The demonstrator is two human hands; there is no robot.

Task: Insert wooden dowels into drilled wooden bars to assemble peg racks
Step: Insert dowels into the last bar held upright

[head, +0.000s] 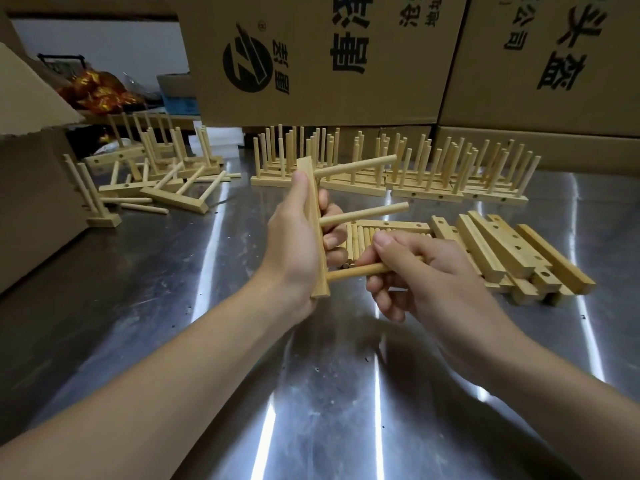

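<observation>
My left hand (294, 237) grips a drilled wooden bar (313, 202) held nearly upright above the steel table. Two dowels (363, 213) stick out of the bar to the right, one near its top and one at its middle. My right hand (415, 271) pinches a third dowel (353, 272) whose left end meets the bar near its bottom end. Behind my hands lies a flat bundle of loose dowels (363, 237), partly hidden by my fingers. To the right of it sits a pile of bare drilled bars (512, 258).
Finished peg racks (450, 174) stand in rows at the back of the table (173, 323). More racks (166, 174) lie tumbled at the back left. Large cardboard boxes (311, 57) wall off the rear, and another box (31, 161) stands at the left edge.
</observation>
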